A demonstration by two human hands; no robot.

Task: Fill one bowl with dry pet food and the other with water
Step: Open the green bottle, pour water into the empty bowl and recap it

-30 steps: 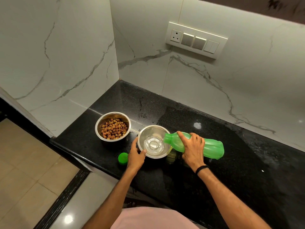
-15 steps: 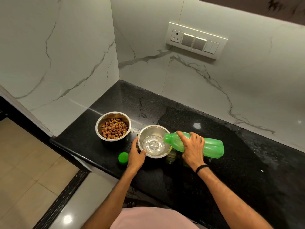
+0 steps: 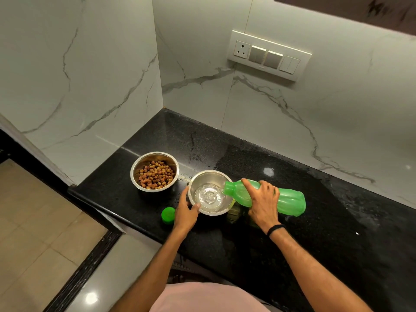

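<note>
Two steel bowls stand on the black counter (image 3: 326, 233). The left bowl (image 3: 135, 176) holds brown dry pet food (image 3: 155, 174). The right bowl (image 3: 209, 176) holds clear water (image 3: 208, 195) that ripples. My right hand (image 3: 262, 200) grips a green plastic bottle (image 3: 290, 200) tipped on its side, its open mouth over the right bowl's rim, water running out. My left hand (image 3: 185, 211) holds the near left rim of that bowl. The bottle's green cap (image 3: 168, 214) lies on the counter left of my left hand.
White marble walls close the corner behind and to the left. A switch and socket panel (image 3: 269, 55) is on the back wall. The counter's front edge drops to a tiled floor (image 3: 33, 221) at the left. Water spots mark the counter at the right.
Hands, bottle and bowls stay in place. Water keeps running into the right bowl and its surface ripples.
</note>
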